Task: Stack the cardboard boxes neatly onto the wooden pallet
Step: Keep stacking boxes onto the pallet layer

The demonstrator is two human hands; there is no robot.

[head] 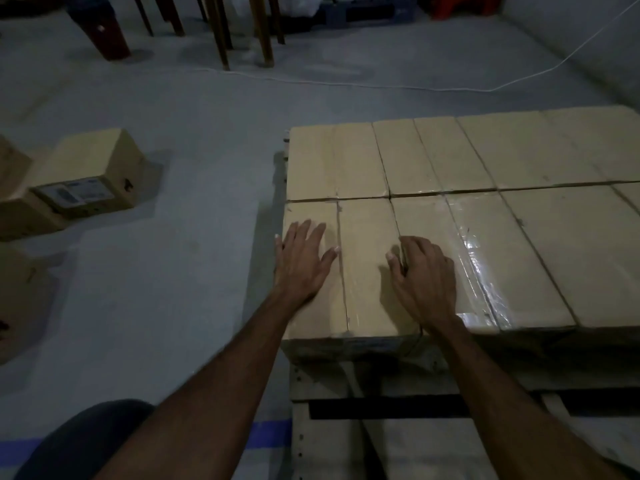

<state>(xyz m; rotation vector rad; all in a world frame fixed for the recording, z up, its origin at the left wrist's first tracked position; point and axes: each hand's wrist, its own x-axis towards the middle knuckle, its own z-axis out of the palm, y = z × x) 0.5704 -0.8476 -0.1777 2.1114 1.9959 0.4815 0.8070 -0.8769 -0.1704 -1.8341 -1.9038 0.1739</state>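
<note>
Several taped cardboard boxes lie flat in two rows on the wooden pallet [346, 382]. The near-left box [367, 268] sits at the pallet's front left corner. My left hand [301, 261] rests flat on its left part, fingers straight and spread. My right hand [424, 275] lies on its right edge, where it meets the neighbouring box [460, 258] with shiny tape; the fingers bend down at the seam between the two. Further loose boxes [86, 171] stand on the floor at the left.
Grey floor lies between the pallet and the loose boxes. A white cable [381, 85] runs across the floor behind the pallet. Wooden furniture legs [221, 32] and a dark red stool [104, 29] stand at the back. Blue tape [268, 434] marks the floor near my knee.
</note>
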